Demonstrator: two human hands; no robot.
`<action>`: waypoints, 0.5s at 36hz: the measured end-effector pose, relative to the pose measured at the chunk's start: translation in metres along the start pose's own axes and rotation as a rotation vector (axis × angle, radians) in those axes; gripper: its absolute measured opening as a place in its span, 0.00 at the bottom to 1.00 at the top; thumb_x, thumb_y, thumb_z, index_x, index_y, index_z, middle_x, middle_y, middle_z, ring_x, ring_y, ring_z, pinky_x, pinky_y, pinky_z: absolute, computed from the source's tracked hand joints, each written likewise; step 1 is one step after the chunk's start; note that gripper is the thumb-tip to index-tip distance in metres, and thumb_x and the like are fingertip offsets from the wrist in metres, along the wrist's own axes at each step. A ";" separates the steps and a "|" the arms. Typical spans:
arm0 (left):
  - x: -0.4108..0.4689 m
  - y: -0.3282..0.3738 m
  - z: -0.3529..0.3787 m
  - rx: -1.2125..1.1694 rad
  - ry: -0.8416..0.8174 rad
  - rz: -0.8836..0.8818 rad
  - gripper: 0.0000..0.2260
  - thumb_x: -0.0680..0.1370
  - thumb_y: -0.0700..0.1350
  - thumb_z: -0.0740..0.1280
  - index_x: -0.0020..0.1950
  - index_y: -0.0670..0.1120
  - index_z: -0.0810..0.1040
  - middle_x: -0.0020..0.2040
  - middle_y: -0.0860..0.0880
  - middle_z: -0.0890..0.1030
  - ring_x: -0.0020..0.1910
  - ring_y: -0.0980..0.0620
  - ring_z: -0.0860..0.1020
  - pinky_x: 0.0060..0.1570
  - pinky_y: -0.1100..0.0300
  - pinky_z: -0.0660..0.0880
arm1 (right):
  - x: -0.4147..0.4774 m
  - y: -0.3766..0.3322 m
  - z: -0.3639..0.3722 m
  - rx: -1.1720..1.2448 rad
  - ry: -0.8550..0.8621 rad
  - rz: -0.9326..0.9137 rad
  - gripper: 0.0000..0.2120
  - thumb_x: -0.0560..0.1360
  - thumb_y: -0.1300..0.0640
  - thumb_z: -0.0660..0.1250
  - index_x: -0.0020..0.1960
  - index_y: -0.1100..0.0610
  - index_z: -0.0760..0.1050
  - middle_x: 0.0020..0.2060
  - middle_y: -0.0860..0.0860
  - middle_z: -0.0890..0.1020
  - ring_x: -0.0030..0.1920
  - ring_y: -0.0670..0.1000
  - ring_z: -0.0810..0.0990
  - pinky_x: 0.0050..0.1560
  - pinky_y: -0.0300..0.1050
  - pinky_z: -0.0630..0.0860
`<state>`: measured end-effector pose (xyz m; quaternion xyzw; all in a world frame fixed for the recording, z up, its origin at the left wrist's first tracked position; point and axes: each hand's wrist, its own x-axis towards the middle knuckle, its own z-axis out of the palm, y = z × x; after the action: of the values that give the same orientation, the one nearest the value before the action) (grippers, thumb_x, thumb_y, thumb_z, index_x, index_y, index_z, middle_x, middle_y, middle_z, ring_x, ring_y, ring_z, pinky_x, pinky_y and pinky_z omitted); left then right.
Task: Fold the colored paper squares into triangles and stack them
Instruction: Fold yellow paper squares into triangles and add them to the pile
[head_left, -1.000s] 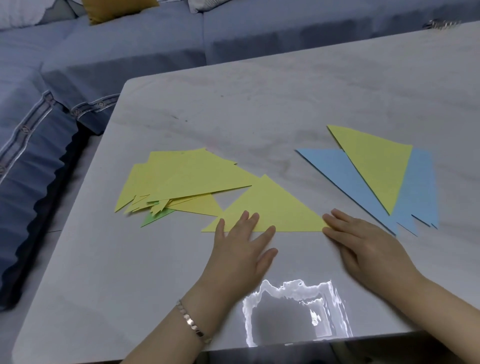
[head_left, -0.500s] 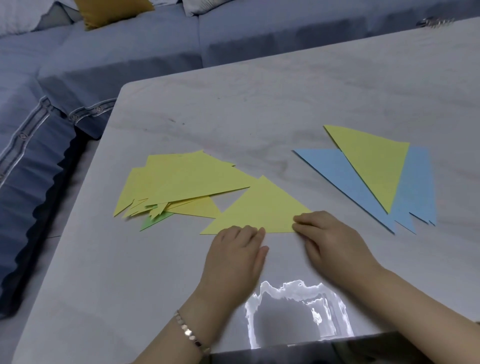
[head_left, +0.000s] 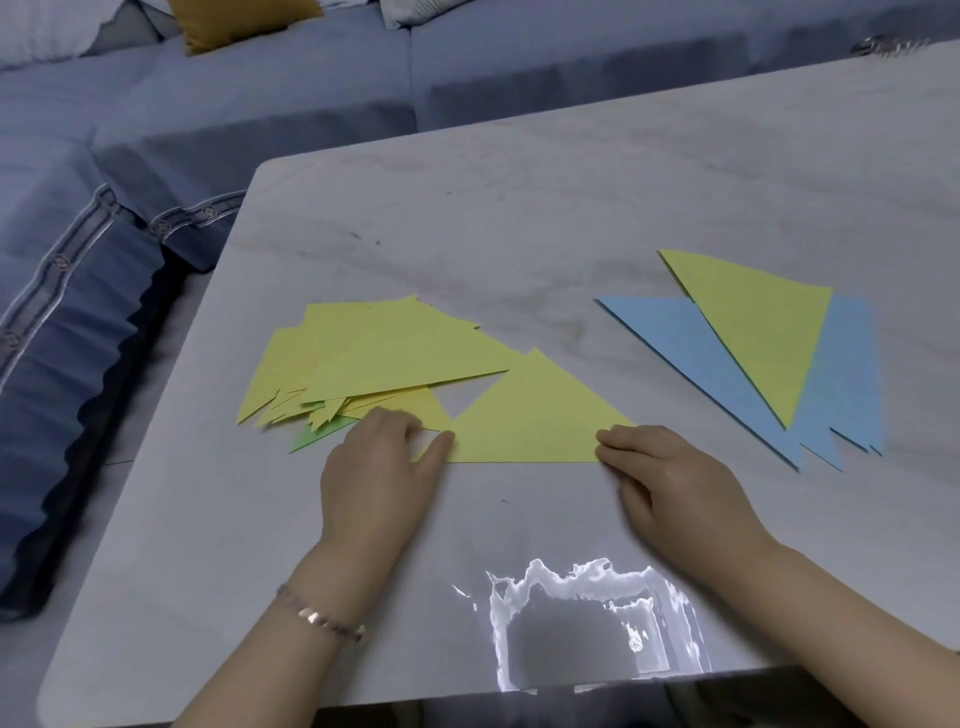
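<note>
Here, the folded yellow triangle (head_left: 530, 415) lies flat at the centre of the frame on the grey table (head_left: 519, 208). Its long edge runs left to right nearest me and its apex points to the top of the frame.

My left hand (head_left: 382, 467) sits at its left corner and my right hand (head_left: 675, 483) at its right. The fingers of both are bent over the tips, and I cannot tell whether they pinch or only press.

The yellow pile (head_left: 384, 353) lies just beside, at centre left, nearer my left hand. The blue triangles (head_left: 691, 353) lie well apart at right.
</note>
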<state>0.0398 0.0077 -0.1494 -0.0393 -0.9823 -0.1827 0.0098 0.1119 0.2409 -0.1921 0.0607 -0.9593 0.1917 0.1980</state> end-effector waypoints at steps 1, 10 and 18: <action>0.004 0.005 0.002 -0.013 -0.042 -0.030 0.17 0.74 0.58 0.65 0.54 0.47 0.74 0.49 0.51 0.76 0.51 0.48 0.74 0.45 0.56 0.70 | 0.000 0.000 0.000 0.002 -0.001 0.005 0.17 0.70 0.58 0.56 0.44 0.57 0.84 0.46 0.49 0.84 0.46 0.51 0.83 0.36 0.42 0.79; 0.028 0.025 0.011 -0.056 -0.289 -0.083 0.17 0.70 0.55 0.71 0.49 0.49 0.70 0.42 0.54 0.74 0.51 0.47 0.73 0.44 0.56 0.66 | -0.001 0.000 0.002 0.013 -0.011 0.033 0.13 0.67 0.62 0.61 0.44 0.57 0.84 0.46 0.49 0.84 0.46 0.50 0.83 0.36 0.40 0.78; 0.032 0.028 -0.013 -0.283 0.056 0.078 0.10 0.76 0.47 0.65 0.37 0.47 0.68 0.31 0.52 0.71 0.33 0.50 0.69 0.33 0.55 0.62 | 0.023 0.013 -0.012 0.074 0.048 0.143 0.18 0.70 0.58 0.55 0.51 0.62 0.81 0.50 0.56 0.82 0.51 0.57 0.79 0.51 0.45 0.73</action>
<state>0.0104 0.0319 -0.1261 -0.0734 -0.9438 -0.3200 0.0387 0.0931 0.2569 -0.1775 -0.0053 -0.9485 0.2420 0.2044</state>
